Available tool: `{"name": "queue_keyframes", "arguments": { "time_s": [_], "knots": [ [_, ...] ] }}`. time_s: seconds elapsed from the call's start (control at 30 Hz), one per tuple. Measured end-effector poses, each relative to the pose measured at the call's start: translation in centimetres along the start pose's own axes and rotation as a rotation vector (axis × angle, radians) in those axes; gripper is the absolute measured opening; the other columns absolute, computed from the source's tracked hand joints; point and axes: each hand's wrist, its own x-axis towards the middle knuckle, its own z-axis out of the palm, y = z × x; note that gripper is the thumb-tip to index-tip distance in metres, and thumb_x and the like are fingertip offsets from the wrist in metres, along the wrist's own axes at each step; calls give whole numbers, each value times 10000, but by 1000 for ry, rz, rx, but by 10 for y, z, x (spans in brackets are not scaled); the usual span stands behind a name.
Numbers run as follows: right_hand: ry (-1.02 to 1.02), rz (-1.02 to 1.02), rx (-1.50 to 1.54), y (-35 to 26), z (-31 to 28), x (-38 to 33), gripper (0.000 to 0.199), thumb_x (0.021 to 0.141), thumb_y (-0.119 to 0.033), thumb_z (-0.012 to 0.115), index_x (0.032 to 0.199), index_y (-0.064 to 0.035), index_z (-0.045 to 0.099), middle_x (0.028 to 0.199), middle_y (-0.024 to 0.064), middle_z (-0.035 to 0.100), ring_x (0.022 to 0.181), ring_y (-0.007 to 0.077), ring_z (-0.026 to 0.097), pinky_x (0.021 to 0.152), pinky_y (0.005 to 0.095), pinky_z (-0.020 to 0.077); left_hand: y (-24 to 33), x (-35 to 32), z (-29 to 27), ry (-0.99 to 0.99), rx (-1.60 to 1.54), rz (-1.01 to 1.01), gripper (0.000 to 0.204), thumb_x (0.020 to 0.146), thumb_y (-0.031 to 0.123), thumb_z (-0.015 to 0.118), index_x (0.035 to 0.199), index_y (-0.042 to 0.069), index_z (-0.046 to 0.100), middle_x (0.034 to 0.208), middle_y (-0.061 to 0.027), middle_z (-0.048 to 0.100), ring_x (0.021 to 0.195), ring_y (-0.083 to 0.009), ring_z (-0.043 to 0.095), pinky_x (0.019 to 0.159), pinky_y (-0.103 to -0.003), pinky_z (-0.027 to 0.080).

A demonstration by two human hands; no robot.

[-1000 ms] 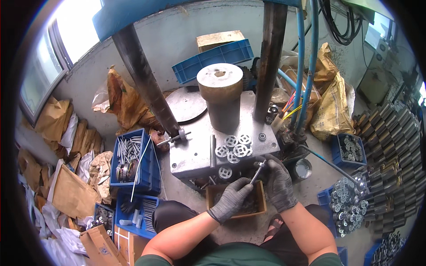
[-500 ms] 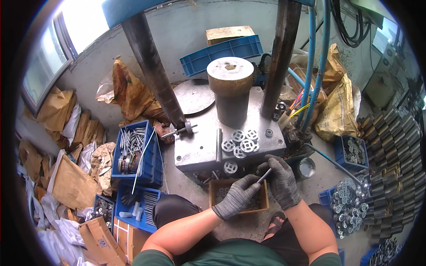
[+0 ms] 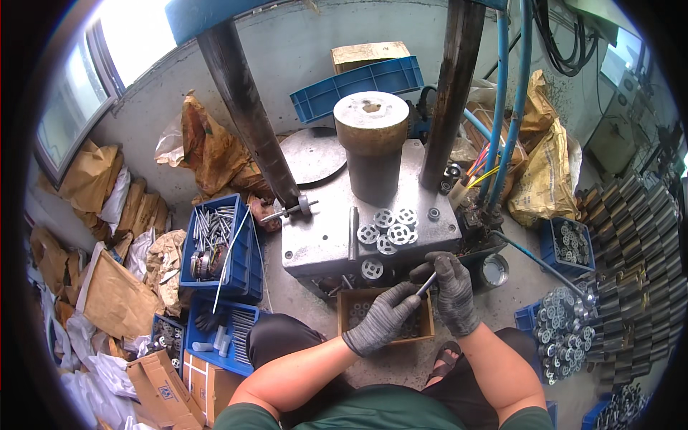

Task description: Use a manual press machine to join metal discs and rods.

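Both my hands wear grey knit gloves and meet in front of the press bed. A slim metal rod [image 3: 426,285] slants between them. My left hand [image 3: 381,319] is closed, pinching the rod's lower end between thumb and fingers. Around the upper end, the fingers of my right hand [image 3: 456,295] are closed, and they hide its tip. Below the hands stands a wooden box [image 3: 345,315] with small ring-like metal parts inside, partly covered by my left hand. On the press bed [image 3: 315,247] lie several round slotted metal discs [image 3: 387,233], a loose bar [image 3: 353,234] and a small ring [image 3: 433,213].
A thick metal cylinder [image 3: 373,158] rises from the bed between two steel columns [image 3: 247,115]. Blue bins [image 3: 256,265] of shafts stand at left, near cardboard [image 3: 165,401]. At right are stacked discs [image 3: 562,337], rows of metal cylinders [image 3: 631,265] and a round tin [image 3: 494,271].
My right hand has turned slightly, with its fingers a little more upright around the rod. The left hand stays almost where it was.
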Motion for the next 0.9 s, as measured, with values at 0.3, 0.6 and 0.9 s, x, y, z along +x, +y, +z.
{"name": "queue_keyframes", "arguments": {
  "time_s": [0.3, 0.6, 0.9],
  "knots": [
    [35, 29, 207, -3, 11, 1, 416, 1045, -402, 553, 1196, -17, 599, 926, 168, 722, 836, 265, 720, 785, 383, 598, 2, 0, 5, 26, -75, 76, 299, 1043, 274, 616, 1246, 55, 621, 932, 37, 581, 776, -38, 511, 680, -219, 467],
    [12, 46, 103, 4, -5, 4, 376, 1039, -371, 574, 1139, -11, 611, 927, 168, 724, 866, 236, 717, 787, 357, 597, 9, 0, 5, 33, 84, 115, 298, 1047, 252, 608, 1252, 36, 618, 946, 29, 598, 804, -45, 528, 712, -227, 483],
    [-28, 103, 232, 17, 22, -7, 401, 1040, -372, 549, 1155, 8, 608, 1148, 215, 701, 1044, 253, 684, 942, 375, 560, 0, 10, 0, 31, -71, 165, 260, 1041, 210, 616, 1216, 18, 624, 1038, -8, 635, 973, -87, 569, 885, -251, 496]
  ]
}}
